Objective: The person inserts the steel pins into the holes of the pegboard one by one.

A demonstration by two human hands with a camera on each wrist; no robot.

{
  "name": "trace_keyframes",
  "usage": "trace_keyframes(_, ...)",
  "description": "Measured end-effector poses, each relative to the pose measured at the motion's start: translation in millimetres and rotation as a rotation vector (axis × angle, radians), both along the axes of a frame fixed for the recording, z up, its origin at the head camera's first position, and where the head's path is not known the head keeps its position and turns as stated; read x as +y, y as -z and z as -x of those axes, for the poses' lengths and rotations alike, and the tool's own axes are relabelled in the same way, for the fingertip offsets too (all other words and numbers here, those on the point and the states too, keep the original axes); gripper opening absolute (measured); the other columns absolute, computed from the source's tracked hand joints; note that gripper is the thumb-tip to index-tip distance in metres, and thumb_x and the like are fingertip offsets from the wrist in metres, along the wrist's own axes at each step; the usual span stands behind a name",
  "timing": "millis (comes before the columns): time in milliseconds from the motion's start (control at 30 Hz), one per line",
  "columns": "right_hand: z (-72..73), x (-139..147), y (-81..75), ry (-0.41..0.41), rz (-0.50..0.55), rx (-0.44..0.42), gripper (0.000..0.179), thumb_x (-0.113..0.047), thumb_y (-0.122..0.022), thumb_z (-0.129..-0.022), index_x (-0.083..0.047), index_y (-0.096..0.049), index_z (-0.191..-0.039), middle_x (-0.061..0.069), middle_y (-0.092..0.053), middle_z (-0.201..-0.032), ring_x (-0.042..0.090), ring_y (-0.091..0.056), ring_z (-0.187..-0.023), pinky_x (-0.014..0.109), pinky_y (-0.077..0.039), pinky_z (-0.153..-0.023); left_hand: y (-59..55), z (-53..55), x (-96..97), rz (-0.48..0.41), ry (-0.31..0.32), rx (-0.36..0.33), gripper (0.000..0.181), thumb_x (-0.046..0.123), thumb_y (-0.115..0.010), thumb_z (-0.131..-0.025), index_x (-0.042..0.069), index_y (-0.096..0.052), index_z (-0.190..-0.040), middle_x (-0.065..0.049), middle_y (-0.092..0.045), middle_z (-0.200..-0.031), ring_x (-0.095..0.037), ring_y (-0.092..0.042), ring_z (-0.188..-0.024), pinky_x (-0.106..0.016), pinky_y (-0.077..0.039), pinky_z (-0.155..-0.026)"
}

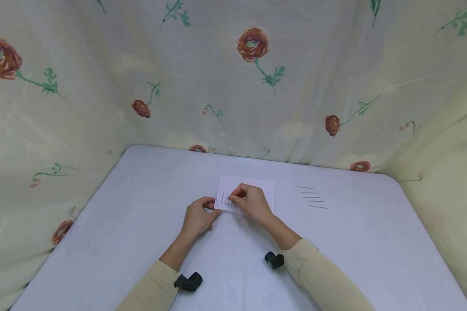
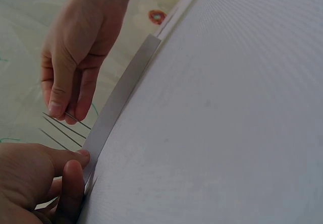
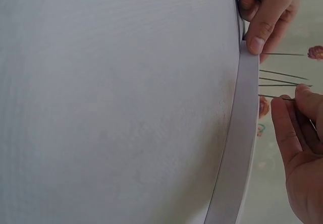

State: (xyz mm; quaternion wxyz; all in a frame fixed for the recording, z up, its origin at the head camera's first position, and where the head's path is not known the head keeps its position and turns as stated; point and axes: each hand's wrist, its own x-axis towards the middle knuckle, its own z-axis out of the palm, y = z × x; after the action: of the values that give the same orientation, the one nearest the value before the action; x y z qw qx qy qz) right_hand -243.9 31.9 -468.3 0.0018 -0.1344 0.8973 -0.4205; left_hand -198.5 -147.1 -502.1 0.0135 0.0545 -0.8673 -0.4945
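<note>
A white board with a grid of small holes (image 1: 247, 180) lies flat on the table. Several thin dark rods (image 2: 63, 127) stand up from its left part, some leaning slightly. My left hand (image 1: 197, 216) grips the board at its front left corner, the thumb against the front edge (image 3: 247, 82). Over the board, my right hand (image 1: 252, 202) pinches another thin rod (image 3: 267, 96) between thumb and fingertips, near its upper end. The lower end of that rod meets the board's top, beside the standing rods.
To the right of the board, several loose thin rods (image 1: 312, 197) lie in a column on the white table (image 1: 354, 242). A flowered curtain (image 1: 218, 77) hangs behind and at the sides. Black wrist cameras (image 1: 190, 282) sit at both sleeves.
</note>
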Motion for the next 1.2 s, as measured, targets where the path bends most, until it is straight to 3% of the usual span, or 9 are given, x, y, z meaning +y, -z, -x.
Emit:
trace_keyframes(667,0.0,16.0,-2.3,-0.059,-0.001,-0.080,0.013,-0.013,-0.079,-0.088,-0.009,-0.073,-0.099,0.003,-0.076,-0.094,0.014,-0.073,-0.088,0.028,-0.060,-0.078,2.1,-0.4,0.8,0.006,-0.024,-0.021,0.043,0.011,-0.078,-0.088,0.002,-0.066,-0.128,-0.010,-0.069,-0.099,-0.009,-0.055,-0.044,-0.021,-0.050,-0.044)
trace_keyframes(900,5.0,30.9,-4.7,-0.023,0.003,-0.081,0.017,-0.015,-0.079,-0.089,-0.009,-0.073,-0.103,0.004,-0.076,-0.097,0.017,-0.073,-0.093,0.029,-0.059,-0.078,3.1,-0.3,2.0,0.006,-0.033,-0.021,0.043,0.011,-0.079,-0.088,0.002,-0.067,-0.127,-0.009,-0.069,-0.099,-0.010,-0.055,-0.045,-0.020,-0.049,-0.043)
trace_keyframes(1200,12.8,63.5,-4.5,0.034,0.016,-0.091,0.027,-0.015,-0.076,-0.092,-0.008,-0.069,-0.118,0.007,-0.074,-0.110,0.020,-0.071,-0.101,0.035,-0.059,-0.089,3.6,1.4,3.1,0.008,-0.039,-0.015,0.042,0.011,-0.079,-0.087,0.003,-0.067,-0.127,-0.009,-0.069,-0.098,-0.009,-0.054,-0.044,-0.021,-0.050,-0.043)
